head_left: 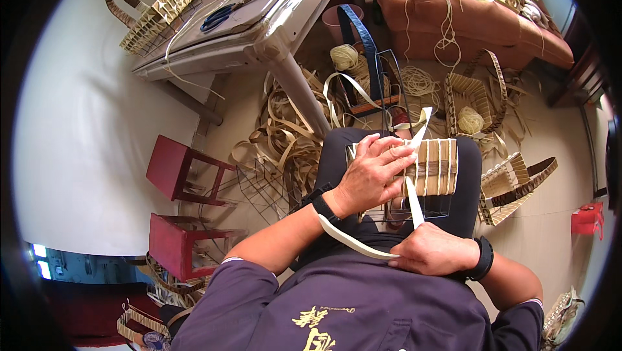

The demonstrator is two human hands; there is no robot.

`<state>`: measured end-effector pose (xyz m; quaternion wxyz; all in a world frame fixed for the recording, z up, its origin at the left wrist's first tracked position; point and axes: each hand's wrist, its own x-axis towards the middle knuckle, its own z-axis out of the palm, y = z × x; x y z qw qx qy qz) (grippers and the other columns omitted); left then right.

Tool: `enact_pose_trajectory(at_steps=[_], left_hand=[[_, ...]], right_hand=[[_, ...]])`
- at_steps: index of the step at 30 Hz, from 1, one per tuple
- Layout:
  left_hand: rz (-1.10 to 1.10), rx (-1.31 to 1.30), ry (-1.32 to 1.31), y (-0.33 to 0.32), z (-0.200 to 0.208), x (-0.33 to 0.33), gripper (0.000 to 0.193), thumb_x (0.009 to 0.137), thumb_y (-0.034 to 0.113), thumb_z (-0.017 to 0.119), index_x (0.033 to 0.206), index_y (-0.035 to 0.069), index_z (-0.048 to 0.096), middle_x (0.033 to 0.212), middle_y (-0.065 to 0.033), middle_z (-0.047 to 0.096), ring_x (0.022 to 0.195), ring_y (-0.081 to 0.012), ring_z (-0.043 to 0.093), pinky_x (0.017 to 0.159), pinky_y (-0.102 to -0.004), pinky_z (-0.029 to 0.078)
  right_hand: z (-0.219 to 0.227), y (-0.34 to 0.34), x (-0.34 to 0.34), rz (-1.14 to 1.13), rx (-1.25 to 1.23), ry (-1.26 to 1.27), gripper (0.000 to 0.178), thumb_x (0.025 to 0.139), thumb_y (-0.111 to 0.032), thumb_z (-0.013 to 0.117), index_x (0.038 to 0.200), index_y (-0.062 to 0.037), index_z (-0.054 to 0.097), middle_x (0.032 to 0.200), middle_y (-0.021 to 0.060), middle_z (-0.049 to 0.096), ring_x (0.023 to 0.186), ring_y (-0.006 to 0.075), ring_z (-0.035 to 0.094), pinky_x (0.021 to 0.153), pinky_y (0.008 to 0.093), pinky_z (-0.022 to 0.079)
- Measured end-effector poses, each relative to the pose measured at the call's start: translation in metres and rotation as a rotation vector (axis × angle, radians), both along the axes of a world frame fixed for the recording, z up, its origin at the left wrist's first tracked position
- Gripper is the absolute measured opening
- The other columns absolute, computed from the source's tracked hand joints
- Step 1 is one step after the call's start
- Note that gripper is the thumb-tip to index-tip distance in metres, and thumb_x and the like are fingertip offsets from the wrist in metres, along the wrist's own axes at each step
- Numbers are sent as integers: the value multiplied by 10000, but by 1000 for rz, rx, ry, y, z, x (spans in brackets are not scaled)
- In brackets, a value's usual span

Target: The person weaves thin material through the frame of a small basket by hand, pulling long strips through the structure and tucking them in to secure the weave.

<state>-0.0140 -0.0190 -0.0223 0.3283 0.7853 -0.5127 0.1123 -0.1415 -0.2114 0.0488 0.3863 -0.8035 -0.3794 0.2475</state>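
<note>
A half-woven basket (435, 168) on a dark wire frame rests across my lap. Its panel shows tan strips crossed by thin white cords. My left hand (374, 173) lies over the basket's left part, fingers stretched out and pressing on the weave. A pale flat strip (415, 205) runs from the weave down to my right hand (435, 250), which is closed on it near my waist. The strip's tail (350, 241) curves off to the left below my left wrist. Another pale strip end (422, 127) sticks up beyond my left fingertips.
A table (223, 53) with scissors (227, 15) stands at the far left. Red stools (170, 168) are at left, near a tangle of strips (285, 134). Finished baskets (518, 186) stand on the floor at right. A brown sofa (447, 24) holding strips is behind.
</note>
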Motion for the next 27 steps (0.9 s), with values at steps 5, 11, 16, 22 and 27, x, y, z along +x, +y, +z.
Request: enact_pose_trajectory(at_steps=[5,11,16,22,27], left_hand=[[-10,4,-61,-2,-3,1,457,893,226,742,1332,102,738,1409,-53,686,1381,-279,551,1231,-554,322],[0,-17,-45,-6,-5,0,452,879,180,755,1327,118,737,1361,-62,677,1356,-286,578,1207,-559,356],[46,-46,-113,-9,-3,0,370,887,195,781,1252,145,753,1233,-70,680,1257,-306,611,1164,-529,396],[25,-12,29,-15,24,17,191,864,230,833,1027,145,779,1124,-60,672,1133,-287,606,1013,-463,447],[76,260,-103,-40,49,21,72,792,161,780,827,118,734,1019,-80,627,1009,-274,592,896,-438,444]], right_hand=[[1,-1,-5,18,14,4,297,1051,-259,641,872,-22,647,724,213,632,717,445,636,674,518,502],[5,0,-10,39,29,30,252,1035,-232,661,904,-17,642,765,193,649,759,432,650,691,501,511],[13,4,-11,43,42,-66,181,1002,-195,694,924,-36,661,768,163,659,764,399,669,696,488,531],[16,5,-10,38,158,-118,174,963,-154,686,860,-40,604,746,155,662,762,396,686,724,481,558],[13,5,-9,39,244,-141,168,941,-146,696,877,-35,588,780,157,651,824,389,688,788,479,557]])
